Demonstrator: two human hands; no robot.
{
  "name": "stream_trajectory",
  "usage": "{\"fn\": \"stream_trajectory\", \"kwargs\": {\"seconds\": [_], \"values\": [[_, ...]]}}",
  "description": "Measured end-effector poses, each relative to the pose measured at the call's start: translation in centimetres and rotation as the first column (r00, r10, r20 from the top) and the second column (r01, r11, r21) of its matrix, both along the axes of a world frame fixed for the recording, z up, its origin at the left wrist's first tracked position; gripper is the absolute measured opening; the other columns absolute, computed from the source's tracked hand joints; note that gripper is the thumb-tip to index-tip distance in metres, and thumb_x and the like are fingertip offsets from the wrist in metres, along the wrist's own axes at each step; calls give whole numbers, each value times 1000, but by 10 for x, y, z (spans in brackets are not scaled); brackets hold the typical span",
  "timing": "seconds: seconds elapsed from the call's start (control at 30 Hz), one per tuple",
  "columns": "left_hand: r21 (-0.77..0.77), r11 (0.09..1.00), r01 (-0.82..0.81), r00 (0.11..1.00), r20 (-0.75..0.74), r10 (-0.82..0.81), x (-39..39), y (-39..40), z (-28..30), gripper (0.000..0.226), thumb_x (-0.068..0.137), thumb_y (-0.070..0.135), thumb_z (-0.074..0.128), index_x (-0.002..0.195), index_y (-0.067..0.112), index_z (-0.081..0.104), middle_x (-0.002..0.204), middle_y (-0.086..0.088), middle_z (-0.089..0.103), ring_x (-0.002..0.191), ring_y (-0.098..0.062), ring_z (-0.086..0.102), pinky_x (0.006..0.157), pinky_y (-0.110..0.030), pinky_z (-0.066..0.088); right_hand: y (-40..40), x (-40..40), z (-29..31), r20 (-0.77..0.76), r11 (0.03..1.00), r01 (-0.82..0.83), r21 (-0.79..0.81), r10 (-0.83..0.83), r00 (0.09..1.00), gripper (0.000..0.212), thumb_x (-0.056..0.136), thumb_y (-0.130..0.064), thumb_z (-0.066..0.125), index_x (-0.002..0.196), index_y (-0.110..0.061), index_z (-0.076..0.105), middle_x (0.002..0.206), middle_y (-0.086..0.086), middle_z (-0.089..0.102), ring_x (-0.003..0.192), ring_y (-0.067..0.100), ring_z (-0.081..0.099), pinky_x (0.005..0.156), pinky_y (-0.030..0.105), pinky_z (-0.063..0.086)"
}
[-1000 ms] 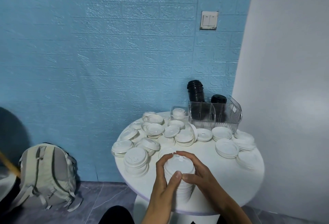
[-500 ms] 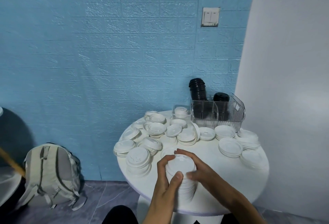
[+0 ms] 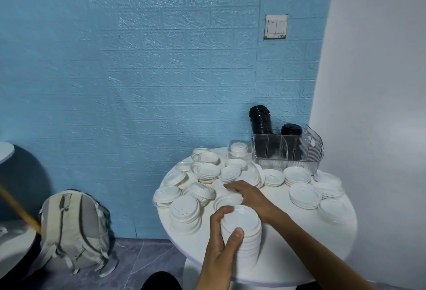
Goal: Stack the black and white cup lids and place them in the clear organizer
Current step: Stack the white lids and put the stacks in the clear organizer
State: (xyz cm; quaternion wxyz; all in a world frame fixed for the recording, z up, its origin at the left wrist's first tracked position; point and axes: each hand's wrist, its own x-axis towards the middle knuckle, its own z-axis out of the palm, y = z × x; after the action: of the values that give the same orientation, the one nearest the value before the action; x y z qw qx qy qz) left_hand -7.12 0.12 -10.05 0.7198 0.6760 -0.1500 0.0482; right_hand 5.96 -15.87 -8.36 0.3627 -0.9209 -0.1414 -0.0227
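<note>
My left hand [image 3: 221, 241] grips a tall stack of white lids [image 3: 244, 232] at the near edge of the round white table [image 3: 288, 239]. My right hand [image 3: 247, 195] reaches over the table, its fingers resting on a white lid [image 3: 224, 201] lying just behind the stack. Many more loose white lids and short piles [image 3: 207, 172] cover the table's far and right sides. The clear organizer [image 3: 288, 153] stands at the back right with two stacks of black lids [image 3: 261, 122] in it.
A small clear box [image 3: 238, 150] with white lids stands left of the organizer. A grey backpack [image 3: 73, 229] leans on the blue wall at the floor to the left. A white wall closes in on the right of the table.
My right hand has left the tall stack and reached forward onto a lid on the table. My left hand still holds the stack. The view has shifted left and up.
</note>
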Motion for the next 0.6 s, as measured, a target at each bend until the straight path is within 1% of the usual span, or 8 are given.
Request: {"fn": "stream_trajectory", "kwargs": {"seconds": [0.13,0.23,0.3,0.33,0.4,0.47,0.53,0.6], "values": [[-25,1000,10,1000,24,-10,0,-1,-1,70,70,63,62,130,29,48,122,42,58,118,16,53,91,0,36,1,0,-10,-18,998,-42,-43,41,999,34,102,-7,54,136,-10,56,138,-2,51,127,7,45,115,16,28],[-13,1000,1,1000,20,0,1,-1,-2,71,70,62,62,130,27,48,123,40,58,117,15,54,91,-1,36,-2,0,-10,-16,996,-29,-82,28,999,35,102,-14,56,137,-13,58,146,6,54,132,12,48,118,30,31],[-14,1000,-4,1000,20,4,1,-1,-2,72,70,63,62,131,27,48,124,40,57,118,15,54,91,-1,36,-7,-2,-5,14,985,-34,-169,37,999,42,97,-28,66,138,-22,60,145,3,56,134,16,50,116,32,34],[-16,1000,-6,1000,19,6,0,-1,-2,72,69,63,62,131,28,48,123,40,57,117,16,53,91,-1,36,-11,-5,-2,31,989,-19,-146,24,999,48,90,-34,73,137,-27,61,142,-1,58,132,15,52,115,32,37],[-21,1000,-7,1000,20,8,0,-1,-2,73,68,64,62,131,28,48,122,40,58,116,16,54,89,-1,36,-17,-16,9,28,997,44,62,-46,999,61,74,-41,87,130,-36,63,133,-9,62,122,8,58,106,23,45],[-24,1000,-15,1000,24,15,1,-2,-2,73,68,63,63,130,27,49,121,39,59,114,15,55,89,-1,37,-21,-30,25,24,954,85,289,-96,995,65,66,-38,93,125,-42,66,123,-11,65,110,5,63,91,12,47],[-27,999,-17,999,31,18,2,-3,-1,72,67,63,64,128,26,49,119,39,60,113,15,56,89,-1,37,-23,-47,40,4,883,98,459,-112,994,67,63,-43,92,124,-49,65,123,-5,64,106,13,66,91,22,51],[-30,999,-20,999,32,21,3,-4,0,72,66,62,64,126,26,49,117,40,59,112,16,56,88,0,36,-20,-64,50,9,819,60,570,-79,997,67,61,-48,82,126,-51,63,128,0,64,108,19,69,100,36,52]]}}
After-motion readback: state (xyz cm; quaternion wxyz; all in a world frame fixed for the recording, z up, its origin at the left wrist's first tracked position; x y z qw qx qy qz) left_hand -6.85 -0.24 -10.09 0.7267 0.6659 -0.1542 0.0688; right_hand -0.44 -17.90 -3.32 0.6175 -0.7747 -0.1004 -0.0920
